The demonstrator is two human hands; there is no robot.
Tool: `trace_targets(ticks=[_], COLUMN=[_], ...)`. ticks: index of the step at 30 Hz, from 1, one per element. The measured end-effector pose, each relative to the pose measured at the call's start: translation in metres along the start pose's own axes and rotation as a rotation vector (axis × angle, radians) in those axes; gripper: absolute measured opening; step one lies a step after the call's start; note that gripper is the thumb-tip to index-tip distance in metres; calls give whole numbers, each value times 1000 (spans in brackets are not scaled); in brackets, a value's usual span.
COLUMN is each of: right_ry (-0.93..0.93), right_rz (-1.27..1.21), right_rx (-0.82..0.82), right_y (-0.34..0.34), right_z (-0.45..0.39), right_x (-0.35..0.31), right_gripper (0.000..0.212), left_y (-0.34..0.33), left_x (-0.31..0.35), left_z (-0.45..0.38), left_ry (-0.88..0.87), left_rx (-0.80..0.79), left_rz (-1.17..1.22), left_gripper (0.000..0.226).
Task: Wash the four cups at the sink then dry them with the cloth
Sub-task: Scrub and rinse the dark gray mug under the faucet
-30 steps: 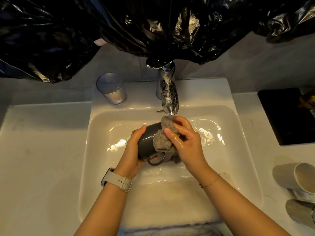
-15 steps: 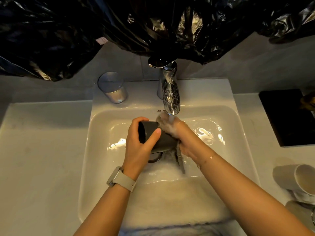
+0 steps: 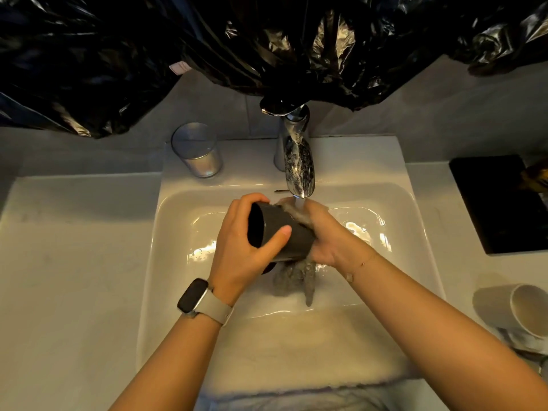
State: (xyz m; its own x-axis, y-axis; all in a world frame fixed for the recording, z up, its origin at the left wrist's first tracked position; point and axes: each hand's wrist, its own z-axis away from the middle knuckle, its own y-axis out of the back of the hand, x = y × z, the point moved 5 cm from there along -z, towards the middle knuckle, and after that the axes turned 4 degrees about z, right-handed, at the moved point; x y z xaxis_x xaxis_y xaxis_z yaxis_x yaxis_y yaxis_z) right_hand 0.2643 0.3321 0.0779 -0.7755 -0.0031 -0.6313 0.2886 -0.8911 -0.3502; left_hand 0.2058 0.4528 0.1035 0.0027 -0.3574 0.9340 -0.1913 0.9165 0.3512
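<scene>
Crinkled black plastic sheeting [image 3: 207,48] hangs across the whole wall behind a white rectangular ceramic sink [image 3: 415,232] set into a pale stone table [image 3: 74,277], all under dim yellowish light.

Left hand [image 3: 243,247] is wrapped round the open end of a dark grey ceramic mug [image 3: 281,232], thumb across the near side and fingers [image 3: 252,198] curled over the far rim, so it's clamped on the mug. That mug lies on its side over the middle of the basin, mouth pointing toward the left edge, handle mostly hidden underneath. Right hand [image 3: 332,238] grips a soggy grey cloth [image 3: 296,277] against the mug's base end, fingers curled round it; part of the cloth bunches on top by the knuckles and the rest dangles down below the mug.

Water runs from the shiny chrome tap [image 3: 298,161] at the back edge of the sink straight onto the right hand and the cloth. Left wrist has a dark-screened smartwatch on a pale strap [image 3: 201,301], right wrist a thin chain bracelet [image 3: 360,265].

Further out, a clear glass tumbler [image 3: 197,151] stands on the sink's back left corner. On the table's right edge a white cup [image 3: 516,310] lies on its side, mouth facing right, on something I can't really make out. A flat black rectangular slab [image 3: 498,203] sits near the table's back right corner.
</scene>
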Motion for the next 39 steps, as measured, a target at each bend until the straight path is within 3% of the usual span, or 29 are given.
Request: trace_targets(ticks=[1,4,5,8,11,13,17,20,23,27,30,35,37,39], right_ry=[61,148,197,155,21,-6,-31,11,65,14,45,240,337,392], right_rz=[72,222,248,216,-30,-158,-366,-474,-447,-453,-343,24,166,368], right_rx=[14,135,142,164,122,128,59,47,55,67,196,447,423,285], right_y=[0,1,1,10,9,11,5,3,1,-5,9,43,40,33], right_z=[-1,-3,-2,-4,-1,-2,0,2,6,9,15,64,81,86], right_x=[3,18,19,25,29,31,30,28,30,40,51,40,19,3], right_gripper=[16,70,73,68,38,28,36,27,28,39,30,37,30,32], left_y=[0,-2,-4,-6,-5,-4,2,6,-4,-13,-6,6,7,6], left_x=[-3,-14,-17,-12,-9,-6,-5,-21,-17,-2,-2,-9,-12,-12], left_z=[0,-1,-2,-2,-6,-7,13,36,42,35,29,26,25,22], left_ry=[90,420,486,434,291,268,367,521,503,500,497,443,463,494], left_rx=[26,98,103,42,-30,-65,-37,100,124,177,128,-5,-27,-52], left_rz=[111,490,532,374,43,-18,223,206,314,806,955,665,584,551], left_gripper=[45,39,37,39,53,70,77,53,28,28,26,40,42,41])
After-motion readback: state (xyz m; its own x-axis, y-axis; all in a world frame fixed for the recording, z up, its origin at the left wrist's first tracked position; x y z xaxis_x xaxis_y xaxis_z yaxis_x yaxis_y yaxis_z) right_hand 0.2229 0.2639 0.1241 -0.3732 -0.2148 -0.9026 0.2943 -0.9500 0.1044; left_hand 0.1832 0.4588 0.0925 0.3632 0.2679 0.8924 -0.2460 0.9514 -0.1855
